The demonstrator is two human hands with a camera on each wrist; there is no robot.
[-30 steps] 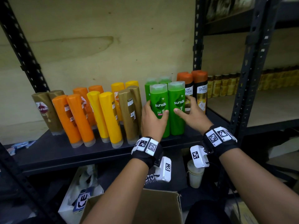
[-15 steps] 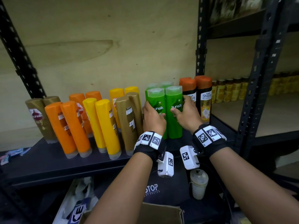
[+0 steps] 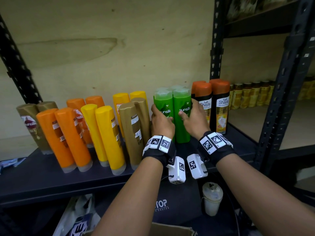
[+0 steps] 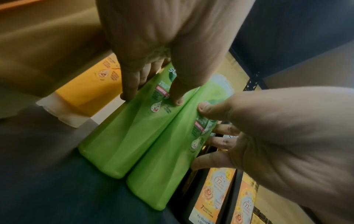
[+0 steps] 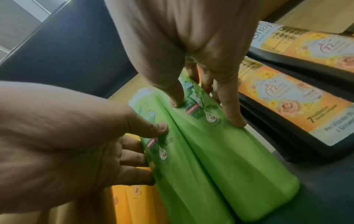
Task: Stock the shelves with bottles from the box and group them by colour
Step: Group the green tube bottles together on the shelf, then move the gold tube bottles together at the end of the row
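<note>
Two green Sunsilk bottles stand upright side by side on the dark shelf (image 3: 42, 176), in front of more green bottles (image 3: 176, 87). My left hand (image 3: 162, 121) grips the left green bottle (image 3: 163, 106), thumb on its front and fingers round its left side (image 4: 124, 136). My right hand (image 3: 194, 120) grips the right green bottle (image 3: 183, 126), thumb on the label and fingers round its right side (image 5: 239, 166). The cardboard box (image 3: 170, 229) shows at the bottom edge.
Left of the green bottles stand gold (image 3: 133, 130), yellow (image 3: 109, 137) and orange bottles (image 3: 68, 137). Black orange-capped bottles (image 3: 219, 108) stand close on the right. A rack post (image 3: 281, 82) divides off a shelf with jars (image 3: 252, 92). A white cup (image 3: 212, 200) sits below.
Both hands have slid the two front green bottles back on the shelf, closer to the green ones behind. Their grip has not changed.
</note>
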